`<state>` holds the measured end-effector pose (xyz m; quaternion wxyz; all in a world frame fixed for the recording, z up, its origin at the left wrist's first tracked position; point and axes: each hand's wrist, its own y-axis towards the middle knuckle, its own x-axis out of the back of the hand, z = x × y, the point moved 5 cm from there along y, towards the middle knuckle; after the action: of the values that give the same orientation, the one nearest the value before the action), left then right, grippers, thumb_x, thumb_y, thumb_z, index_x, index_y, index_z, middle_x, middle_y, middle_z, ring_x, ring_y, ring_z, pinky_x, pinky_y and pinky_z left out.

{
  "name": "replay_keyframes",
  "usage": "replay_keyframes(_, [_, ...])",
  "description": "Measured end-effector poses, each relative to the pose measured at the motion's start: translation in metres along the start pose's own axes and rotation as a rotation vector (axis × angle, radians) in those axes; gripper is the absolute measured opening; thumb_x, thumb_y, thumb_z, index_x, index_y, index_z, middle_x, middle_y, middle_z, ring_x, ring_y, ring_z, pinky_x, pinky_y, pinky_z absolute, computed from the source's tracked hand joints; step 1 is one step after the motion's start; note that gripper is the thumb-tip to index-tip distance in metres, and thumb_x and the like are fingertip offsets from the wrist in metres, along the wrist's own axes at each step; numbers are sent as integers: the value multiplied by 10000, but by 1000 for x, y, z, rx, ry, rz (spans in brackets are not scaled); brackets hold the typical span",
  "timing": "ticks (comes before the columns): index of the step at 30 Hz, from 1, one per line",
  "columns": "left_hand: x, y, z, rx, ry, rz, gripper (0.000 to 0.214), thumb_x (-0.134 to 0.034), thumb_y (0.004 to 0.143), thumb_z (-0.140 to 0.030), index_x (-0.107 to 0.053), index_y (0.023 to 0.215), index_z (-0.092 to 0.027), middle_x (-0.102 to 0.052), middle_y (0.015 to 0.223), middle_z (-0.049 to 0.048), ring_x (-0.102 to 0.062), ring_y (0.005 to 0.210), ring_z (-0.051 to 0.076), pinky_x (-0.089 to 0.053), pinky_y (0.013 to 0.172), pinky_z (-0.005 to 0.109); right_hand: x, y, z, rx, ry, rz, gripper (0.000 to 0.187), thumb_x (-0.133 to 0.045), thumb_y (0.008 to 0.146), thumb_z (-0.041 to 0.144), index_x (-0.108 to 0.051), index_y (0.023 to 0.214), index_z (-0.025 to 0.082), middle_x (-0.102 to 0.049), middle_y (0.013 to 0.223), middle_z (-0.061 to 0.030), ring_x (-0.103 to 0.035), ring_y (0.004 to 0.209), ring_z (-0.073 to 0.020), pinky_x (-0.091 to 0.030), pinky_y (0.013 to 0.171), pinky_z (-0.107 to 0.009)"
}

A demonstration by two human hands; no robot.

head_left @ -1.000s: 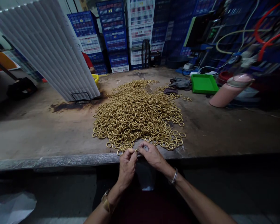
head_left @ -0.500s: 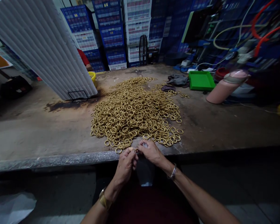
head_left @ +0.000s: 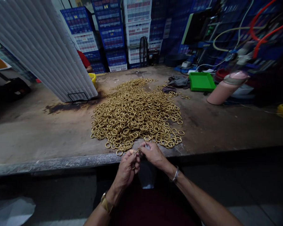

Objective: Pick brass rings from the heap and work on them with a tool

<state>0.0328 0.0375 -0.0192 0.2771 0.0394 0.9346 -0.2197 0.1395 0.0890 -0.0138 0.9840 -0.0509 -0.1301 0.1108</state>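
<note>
At the front edge of the table, my left hand is closed, with a gold-coloured metal ring between thumb and forefinger. Another ring shows among its lower fingers. My right hand meets it from the right, fingers pinched at the first ring's edge. Something thin and dark pokes up by the right fingertips, too small to name. Just beyond both hands spreads a large heap of the same gold-coloured rings. One loose ring lies on the table beside my left hand.
A corrugated white panel leans in a black wire stand at the left. Rightward are grey cloths, a green tray and a pink bottle. Stacked crates and a person's red sleeve are behind.
The ring between my fingertips shows more clearly now, and a second ring has come into sight in my left hand. The hands stay nearly in place; the view shifts slightly.
</note>
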Motion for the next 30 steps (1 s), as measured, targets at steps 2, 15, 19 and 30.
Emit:
replay_keyframes(2, [1, 1, -1, -11, 8, -19, 274, -633, 694, -397, -488, 755, -172, -488, 608, -47, -379, 434, 32, -251, 417, 160, 2, -2, 1, 54, -131, -26, 164, -448, 730, 252, -568, 656, 168, -554, 570, 15, -478, 533, -101, -374, 527, -212])
replay_keyframes(15, [10, 4, 1, -140, 193, -56, 314, -588, 719, -467, -459, 706, -181, -478, 577, -54, -354, 424, 33, -239, 404, 151, -7, -17, 12, 235, -557, 189, 151, -423, 733, 151, -556, 674, 193, -576, 598, 13, -493, 552, -107, -318, 525, -209])
replay_keyframes(19, [12, 0, -2, -156, 267, -47, 329, -589, 712, -483, -473, 693, -177, -483, 568, -48, -354, 422, 37, -248, 400, 155, -7, -17, 15, 257, -523, 297, 181, -405, 736, 136, -568, 685, 196, -585, 615, 18, -494, 560, -105, -323, 521, -200])
replay_keyframes(30, [17, -16, -18, 148, -40, -231, 433, -798, 450, -402, -533, 725, -197, -637, 677, -11, -521, 526, 93, -429, 480, 205, 11, -6, 11, 190, -838, -73, 276, -432, 706, 155, -526, 965, 184, -650, 852, -56, -602, 794, -193, -411, 661, -263])
